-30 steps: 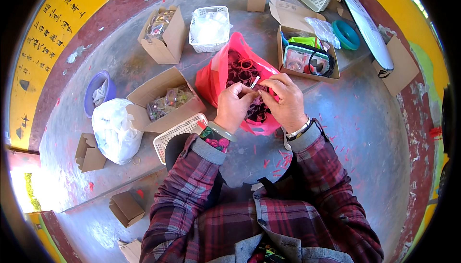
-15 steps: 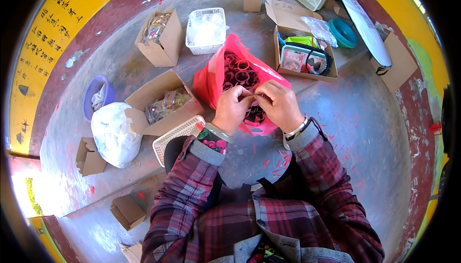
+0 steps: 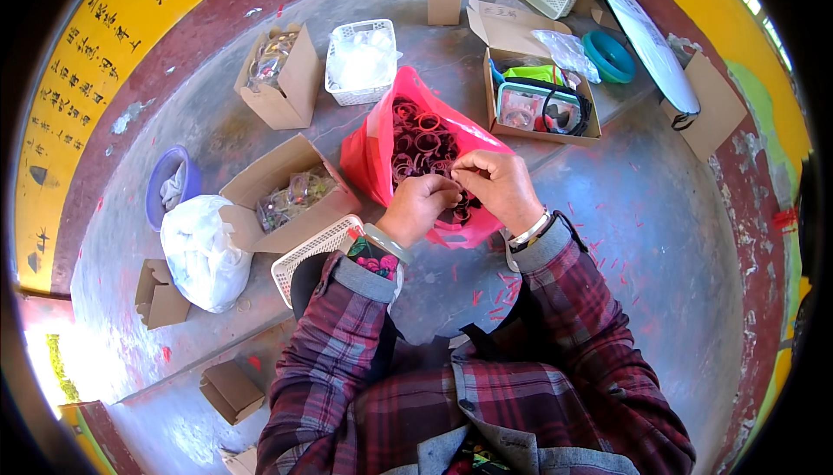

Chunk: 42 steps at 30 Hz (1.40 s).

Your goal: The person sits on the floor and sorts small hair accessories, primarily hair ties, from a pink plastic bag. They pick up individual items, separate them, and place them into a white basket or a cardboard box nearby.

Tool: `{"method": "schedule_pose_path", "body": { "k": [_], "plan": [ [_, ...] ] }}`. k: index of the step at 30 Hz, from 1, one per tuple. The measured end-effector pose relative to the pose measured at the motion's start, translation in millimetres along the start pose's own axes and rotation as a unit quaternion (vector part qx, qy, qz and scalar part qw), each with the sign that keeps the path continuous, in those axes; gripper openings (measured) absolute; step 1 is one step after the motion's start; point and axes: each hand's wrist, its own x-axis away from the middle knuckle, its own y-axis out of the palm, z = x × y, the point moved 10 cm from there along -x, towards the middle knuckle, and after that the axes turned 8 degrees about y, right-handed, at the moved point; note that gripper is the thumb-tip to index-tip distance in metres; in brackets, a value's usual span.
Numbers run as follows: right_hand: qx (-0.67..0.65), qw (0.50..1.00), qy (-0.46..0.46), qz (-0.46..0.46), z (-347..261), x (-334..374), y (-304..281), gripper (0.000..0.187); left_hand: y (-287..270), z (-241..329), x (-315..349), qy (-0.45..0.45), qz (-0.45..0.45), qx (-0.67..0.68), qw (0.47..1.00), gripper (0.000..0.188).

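Note:
A red plastic bag (image 3: 368,147) stands in front of me, its mouth spread wide. Inside lie many dark red and pinkish rings (image 3: 425,142), perhaps bangles or hair ties. Over the near part of the bag's mouth, my left hand (image 3: 420,207) and my right hand (image 3: 501,185) meet fingertip to fingertip. Thumb and fingers are pinched together on both hands. Whatever lies between them is too small and too covered to make out.
Left of the bag are a cream basket (image 3: 286,270), a carton (image 3: 347,201) of small packets, a stuffed white bag (image 3: 205,258) and a purple basin (image 3: 153,187). Beyond stand a white basket (image 3: 361,93) and an open carton (image 3: 547,134). Red scraps (image 3: 503,291) litter the floor.
The whole view has shifted slightly. My left fingers now lie flatter and more horizontal, and the right hand is a little higher over the bag. Both hands stay pinched close together.

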Motion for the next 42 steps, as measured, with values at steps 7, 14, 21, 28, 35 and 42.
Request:
{"method": "schedule_pose_path", "body": {
  "k": [7, 14, 21, 28, 35, 42],
  "plan": [
    [0.086, 0.992, 0.032, -0.09, 2, 1, 6, 0.01, 3, 1, 4, -0.036, -0.018, 0.066, 0.997, 0.018],
    [0.048, 0.99, 0.01, -0.129, 12, 2, 11, 0.012, 11, 5, 5, -0.022, -0.044, 0.039, 0.998, 0.024],
    [0.022, 0.991, 0.012, -0.134, 6, 5, 12, 0.015, 15, 0, 6, -0.018, -0.09, 0.006, 0.996, 0.021],
    [0.025, 0.985, 0.005, -0.17, -6, 10, 19, 0.015, 22, -9, 8, -0.035, -0.098, 0.082, 0.991, 0.023],
    [0.029, 0.981, 0.003, -0.192, -2, 11, 24, 0.02, 19, -12, 8, -0.03, -0.09, 0.083, 0.992, 0.026],
    [0.01, 0.973, -0.013, -0.23, -8, 17, 30, 0.023, 19, -1, 15, -0.031, -0.088, 0.099, 0.991, 0.028]
  ]
}}
